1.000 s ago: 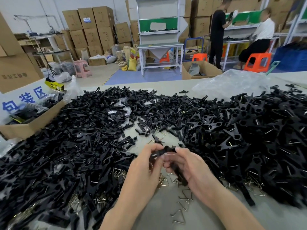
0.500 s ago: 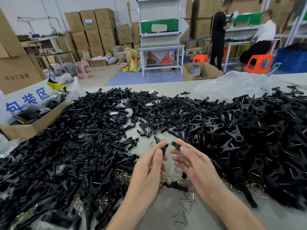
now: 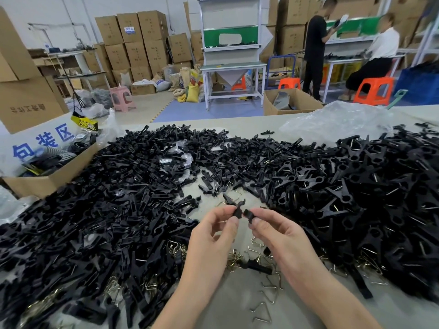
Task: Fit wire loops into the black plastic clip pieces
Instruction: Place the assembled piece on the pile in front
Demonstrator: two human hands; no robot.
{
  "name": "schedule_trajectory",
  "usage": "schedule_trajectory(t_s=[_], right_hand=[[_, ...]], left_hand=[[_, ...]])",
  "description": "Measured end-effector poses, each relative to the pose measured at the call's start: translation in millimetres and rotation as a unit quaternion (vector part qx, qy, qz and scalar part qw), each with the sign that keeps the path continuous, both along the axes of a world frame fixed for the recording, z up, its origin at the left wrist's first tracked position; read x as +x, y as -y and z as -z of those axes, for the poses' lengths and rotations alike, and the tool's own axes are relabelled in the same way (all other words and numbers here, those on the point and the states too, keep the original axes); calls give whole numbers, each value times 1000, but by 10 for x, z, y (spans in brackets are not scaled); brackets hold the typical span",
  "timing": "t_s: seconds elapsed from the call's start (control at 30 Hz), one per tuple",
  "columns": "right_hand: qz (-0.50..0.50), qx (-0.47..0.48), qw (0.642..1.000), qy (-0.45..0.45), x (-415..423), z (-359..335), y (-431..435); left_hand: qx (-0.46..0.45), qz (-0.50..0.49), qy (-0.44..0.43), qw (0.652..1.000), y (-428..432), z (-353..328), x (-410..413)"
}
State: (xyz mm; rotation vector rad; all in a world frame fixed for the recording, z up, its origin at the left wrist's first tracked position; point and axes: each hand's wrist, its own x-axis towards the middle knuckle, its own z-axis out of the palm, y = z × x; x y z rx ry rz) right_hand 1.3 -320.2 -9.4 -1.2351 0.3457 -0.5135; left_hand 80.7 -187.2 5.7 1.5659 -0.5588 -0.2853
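My left hand (image 3: 213, 230) pinches a small black plastic clip piece (image 3: 238, 210) between thumb and fingertips. A second black clip piece (image 3: 248, 213) is pinched by my right hand (image 3: 278, 230), and the two pieces sit a small gap apart above the table. Loose wire loops (image 3: 263, 311) lie on the grey table below my hands. One long black clip (image 3: 255, 267) lies among the loops between my wrists. No wire loop is visible in either hand.
Large heaps of black clip pieces lie to the left (image 3: 95, 222) and right (image 3: 356, 198). An open cardboard box (image 3: 47, 179) stands at the far left, a clear plastic bag (image 3: 337, 122) at the back right. Two people work at benches beyond the table.
A second ago both hands held the black pieces together, overlapping. They have since pulled apart and risen slightly, each now pinching its own piece.
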Motion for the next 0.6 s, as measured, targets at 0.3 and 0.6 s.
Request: schedule_trajectory(t_s=[0.3, 0.6], right_hand=[[-5, -57, 998, 15, -58, -114, -101], [26, -58, 998, 3, -96, -167, -80]], left_hand=[[-21, 37, 22, 999, 9, -36, -51], [-3, 21, 62, 998, -7, -54, -69]])
